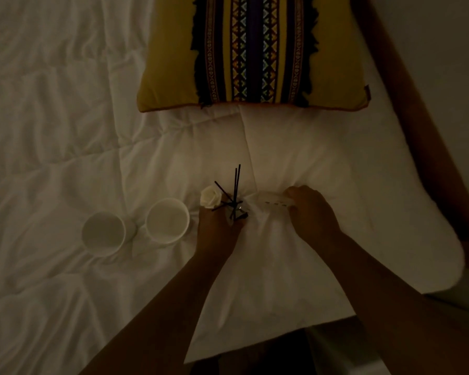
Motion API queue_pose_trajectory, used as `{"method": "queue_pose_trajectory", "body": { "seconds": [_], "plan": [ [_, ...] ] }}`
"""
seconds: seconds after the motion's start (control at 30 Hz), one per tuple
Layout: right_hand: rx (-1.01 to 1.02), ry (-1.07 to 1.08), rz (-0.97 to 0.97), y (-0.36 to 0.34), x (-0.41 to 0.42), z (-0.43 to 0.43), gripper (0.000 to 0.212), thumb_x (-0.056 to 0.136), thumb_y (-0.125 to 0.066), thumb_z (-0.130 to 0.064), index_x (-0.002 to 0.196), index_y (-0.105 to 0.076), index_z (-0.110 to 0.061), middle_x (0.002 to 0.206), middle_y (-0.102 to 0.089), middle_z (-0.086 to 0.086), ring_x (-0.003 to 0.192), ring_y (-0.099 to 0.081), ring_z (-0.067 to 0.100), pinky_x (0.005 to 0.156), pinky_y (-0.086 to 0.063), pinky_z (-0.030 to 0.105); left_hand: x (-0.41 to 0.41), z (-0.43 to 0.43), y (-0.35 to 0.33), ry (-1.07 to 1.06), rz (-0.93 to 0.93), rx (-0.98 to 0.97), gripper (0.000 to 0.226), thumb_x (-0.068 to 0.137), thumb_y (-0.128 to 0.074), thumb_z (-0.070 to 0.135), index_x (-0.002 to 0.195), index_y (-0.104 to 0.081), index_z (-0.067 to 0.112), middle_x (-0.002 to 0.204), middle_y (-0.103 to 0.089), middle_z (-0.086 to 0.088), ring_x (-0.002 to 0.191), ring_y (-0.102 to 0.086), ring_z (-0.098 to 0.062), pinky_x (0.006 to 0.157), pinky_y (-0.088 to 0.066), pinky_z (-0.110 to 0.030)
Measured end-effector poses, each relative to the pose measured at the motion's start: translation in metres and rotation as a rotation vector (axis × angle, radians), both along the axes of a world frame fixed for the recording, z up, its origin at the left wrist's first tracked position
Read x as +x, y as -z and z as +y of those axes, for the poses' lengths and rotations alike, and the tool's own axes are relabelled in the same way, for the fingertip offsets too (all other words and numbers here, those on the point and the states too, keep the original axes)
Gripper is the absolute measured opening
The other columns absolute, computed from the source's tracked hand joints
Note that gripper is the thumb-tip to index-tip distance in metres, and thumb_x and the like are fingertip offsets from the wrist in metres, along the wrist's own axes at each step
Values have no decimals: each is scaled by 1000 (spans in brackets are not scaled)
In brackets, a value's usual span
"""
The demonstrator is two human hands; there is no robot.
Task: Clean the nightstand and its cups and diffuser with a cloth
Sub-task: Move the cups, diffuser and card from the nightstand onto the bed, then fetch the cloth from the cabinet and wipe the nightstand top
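Dim white bed (pixel 65 131) carried everything; left hand (pixel 218 226) wrapped the reed diffuser (pixel 236 209), probably fragile glass, best gripped low; right hand (pixel 310 209) pinched a soft cloth (pixel 274 203); two cups (pixel 136 226) stood beside.

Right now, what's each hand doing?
Left hand: grip closed around the diffuser.
Right hand: grip closed on a white cloth beside it.
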State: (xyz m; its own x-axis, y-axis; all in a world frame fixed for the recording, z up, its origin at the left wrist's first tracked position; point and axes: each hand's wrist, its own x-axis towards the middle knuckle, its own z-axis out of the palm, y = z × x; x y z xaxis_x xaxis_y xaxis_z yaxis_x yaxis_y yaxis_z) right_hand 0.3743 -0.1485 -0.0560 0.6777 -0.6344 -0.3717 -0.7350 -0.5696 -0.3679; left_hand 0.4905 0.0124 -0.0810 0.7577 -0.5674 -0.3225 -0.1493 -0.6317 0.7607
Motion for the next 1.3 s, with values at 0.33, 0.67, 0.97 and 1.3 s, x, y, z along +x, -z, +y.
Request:
{"method": "queue_pose_trajectory", "body": {
  "seconds": [0.33, 0.67, 0.97, 1.3],
  "plan": [
    [56, 121, 176, -45, -25, 7, 56, 90, -55, -27, 139, -31, -14, 124, -49, 13, 110, -53, 30, 85, -49, 40, -5, 19, -42, 201, 1, 300, 71, 83, -71, 17, 144, -36, 10, 149, -36, -13, 136, -39, -28, 113, -29, -32],
    [178, 59, 101, -138, -76, 79, 39, 91, -55, -35, 126, -48, -19, 115, -61, 5, 103, -58, 18, 86, -48, 30, -30, 70, -154, 274, 49, 322, 59, 88, -67, 26, 140, -39, 18, 123, -60, -8, 108, -61, -19, 92, -49, -29],
    [168, -186, 54, -230, -97, 183, 34, 91, -53, -36, 121, -54, -18, 114, -62, 5, 103, -59, 18, 88, -49, 31, -77, 200, -256, 206, -97, 355, 36, 89, -62, 36, 120, -56, 19, 109, -62, -2, 94, -55, -11, 82, -41, -21],
    [91, -819, 67, -306, -22, 384, 35, 94, -49, -38, 123, -53, -19, 119, -61, 2, 108, -57, 19, 87, -43, 28, -109, 441, -333, -193, 24, 490, 39, 93, -56, 29, 130, -52, 16, 132, -55, -6, 121, -52, -21, 102, -43, -34]
  ]
}}
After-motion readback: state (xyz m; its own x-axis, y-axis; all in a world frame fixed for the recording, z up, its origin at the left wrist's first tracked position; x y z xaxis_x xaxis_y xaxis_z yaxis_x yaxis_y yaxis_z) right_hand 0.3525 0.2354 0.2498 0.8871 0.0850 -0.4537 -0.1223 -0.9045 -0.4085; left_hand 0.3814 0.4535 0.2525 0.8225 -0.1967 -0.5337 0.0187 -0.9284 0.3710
